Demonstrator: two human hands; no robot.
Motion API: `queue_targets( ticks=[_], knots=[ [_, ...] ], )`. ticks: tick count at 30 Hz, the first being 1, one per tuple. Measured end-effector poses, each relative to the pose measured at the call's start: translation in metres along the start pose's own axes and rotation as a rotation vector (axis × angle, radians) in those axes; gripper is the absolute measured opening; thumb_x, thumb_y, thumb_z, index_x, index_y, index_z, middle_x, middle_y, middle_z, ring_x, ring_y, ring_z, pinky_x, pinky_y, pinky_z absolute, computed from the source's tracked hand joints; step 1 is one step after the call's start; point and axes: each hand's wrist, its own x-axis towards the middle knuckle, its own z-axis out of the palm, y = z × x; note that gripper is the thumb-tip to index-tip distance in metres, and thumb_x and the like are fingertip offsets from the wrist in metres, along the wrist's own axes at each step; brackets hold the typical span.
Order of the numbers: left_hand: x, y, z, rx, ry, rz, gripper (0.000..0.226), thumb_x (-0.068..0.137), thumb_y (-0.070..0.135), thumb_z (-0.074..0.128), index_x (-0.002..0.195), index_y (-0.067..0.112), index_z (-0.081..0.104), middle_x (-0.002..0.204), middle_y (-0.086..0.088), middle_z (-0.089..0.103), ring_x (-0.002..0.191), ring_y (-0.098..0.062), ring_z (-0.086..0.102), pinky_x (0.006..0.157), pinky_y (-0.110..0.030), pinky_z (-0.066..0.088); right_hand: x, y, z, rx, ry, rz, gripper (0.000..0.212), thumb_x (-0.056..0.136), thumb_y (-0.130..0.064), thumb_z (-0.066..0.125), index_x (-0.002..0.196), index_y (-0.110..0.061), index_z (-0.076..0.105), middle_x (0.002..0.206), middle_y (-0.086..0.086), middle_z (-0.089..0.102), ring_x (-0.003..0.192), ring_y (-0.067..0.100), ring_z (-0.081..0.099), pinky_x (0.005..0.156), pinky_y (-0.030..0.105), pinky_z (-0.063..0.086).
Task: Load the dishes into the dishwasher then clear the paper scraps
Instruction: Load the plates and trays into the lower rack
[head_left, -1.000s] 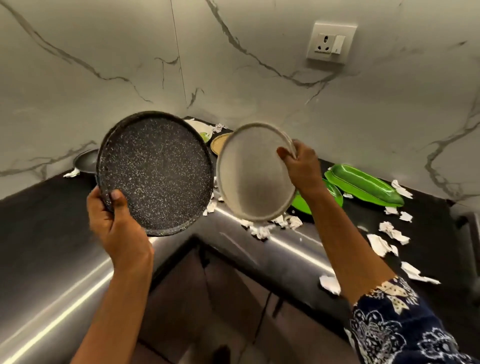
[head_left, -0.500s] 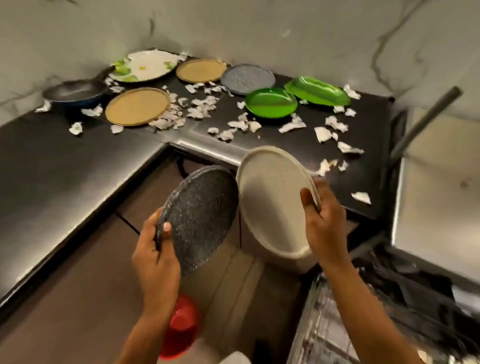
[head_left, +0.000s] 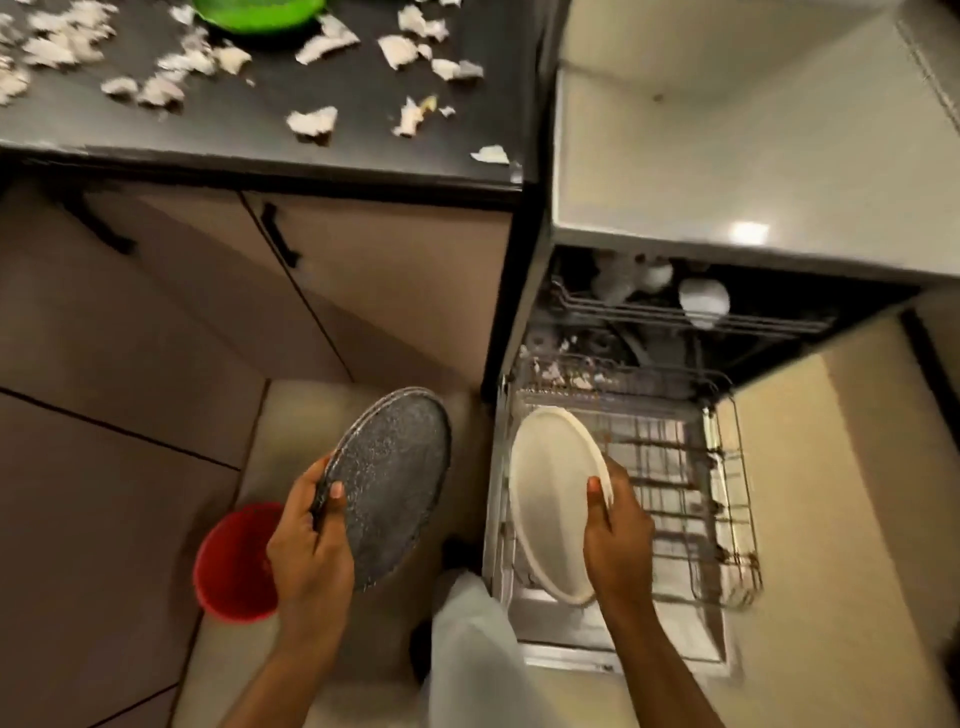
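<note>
The left hand grips the near edge of a round dark plate, thumb laid on its face and fingers curled behind. The plate is charcoal grey with fine pale speckles and a thin raised rim, and it is held tilted over the floor, just left of the open dishwasher. The right hand pinches the rim of a plain cream plate, thumb on the inner face. This plate is round, matte and unmarked, and it stands nearly on edge over the left side of the pulled-out lower rack; whether its bottom edge touches the wires cannot be told. White cups sit in the upper rack. On the black counter torn paper scraps lie scattered near a green dish. A red bucket stands on the floor below the left hand.
</note>
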Motion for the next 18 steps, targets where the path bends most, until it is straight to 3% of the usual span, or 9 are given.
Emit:
queue_targets(
  ticks=[3, 5, 9, 12, 13, 16, 18],
  knots=[
    [-0.024, -0.01, 0.023, -0.004, -0.076, -0.054, 0.032, 0.097, 0.004, 0.047, 0.107, 0.034, 0.056, 0.087, 0.035, 0.064, 0.082, 0.016, 0.057, 0.071, -0.001, 0.043, -0.009, 0.051, -0.01, -0.027, 0.105, 0.107, 0.038, 0.099, -0.024, 0.04, 0.133, -0.009, 0.049, 0.107, 0.008, 0.063, 0.087, 0.025, 0.06, 0.075, 0.036, 0.051],
    [-0.036, -0.018, 0.04, -0.004, -0.124, -0.081, 0.036, 0.097, 0.006, 0.047, 0.105, 0.04, 0.054, 0.087, 0.036, 0.063, 0.084, 0.017, 0.057, 0.069, 0.0, 0.043, -0.01, 0.082, -0.014, -0.011, 0.153, 0.18, 0.037, 0.1, -0.025, 0.04, 0.132, -0.009, 0.049, 0.106, 0.008, 0.062, 0.087, 0.025, 0.058, 0.074, 0.035, 0.05],
    [-0.045, -0.05, 0.071, -0.005, -0.115, -0.12, 0.026, 0.098, 0.011, 0.047, 0.116, 0.027, 0.058, 0.106, 0.011, 0.065, 0.094, 0.005, 0.06, 0.072, -0.003, 0.046, 0.008, 0.137, -0.006, -0.033, 0.156, 0.296, 0.036, 0.101, -0.026, 0.038, 0.132, -0.011, 0.047, 0.107, 0.014, 0.063, 0.09, 0.029, 0.061, 0.075, 0.039, 0.054],
    [-0.05, -0.081, 0.096, 0.026, -0.091, -0.118, 0.029, 0.098, 0.017, 0.048, 0.127, 0.016, 0.056, 0.117, -0.002, 0.063, 0.107, -0.014, 0.06, 0.086, -0.019, 0.05, 0.031, 0.169, 0.012, -0.047, 0.107, 0.308, 0.037, 0.1, -0.022, 0.038, 0.134, -0.009, 0.046, 0.113, 0.016, 0.062, 0.099, 0.032, 0.061, 0.08, 0.039, 0.05],
    [-0.052, -0.09, 0.104, 0.03, -0.076, -0.128, 0.032, 0.098, 0.017, 0.048, 0.129, 0.014, 0.054, 0.12, -0.003, 0.062, 0.108, -0.012, 0.059, 0.088, -0.021, 0.049, 0.039, 0.178, 0.018, -0.049, 0.091, 0.308, 0.038, 0.1, -0.021, 0.038, 0.136, -0.01, 0.045, 0.115, 0.015, 0.062, 0.101, 0.032, 0.06, 0.081, 0.038, 0.05],
    [-0.059, -0.123, 0.131, 0.046, -0.02, -0.118, 0.032, 0.099, 0.013, 0.048, 0.13, 0.008, 0.053, 0.117, -0.001, 0.062, 0.095, 0.007, 0.058, 0.084, -0.009, 0.046, 0.055, 0.21, 0.039, -0.032, 0.048, 0.318, 0.039, 0.101, -0.02, 0.037, 0.139, -0.015, 0.041, 0.12, 0.013, 0.061, 0.105, 0.03, 0.059, 0.086, 0.04, 0.049],
    [-0.064, -0.139, 0.144, 0.035, 0.011, -0.108, 0.03, 0.099, 0.013, 0.047, 0.129, 0.009, 0.054, 0.108, 0.013, 0.063, 0.094, 0.012, 0.057, 0.083, -0.007, 0.046, 0.061, 0.225, 0.049, -0.037, 0.024, 0.299, 0.039, 0.101, -0.019, 0.037, 0.139, -0.016, 0.04, 0.12, 0.014, 0.061, 0.106, 0.031, 0.059, 0.086, 0.038, 0.048]
  ],
)
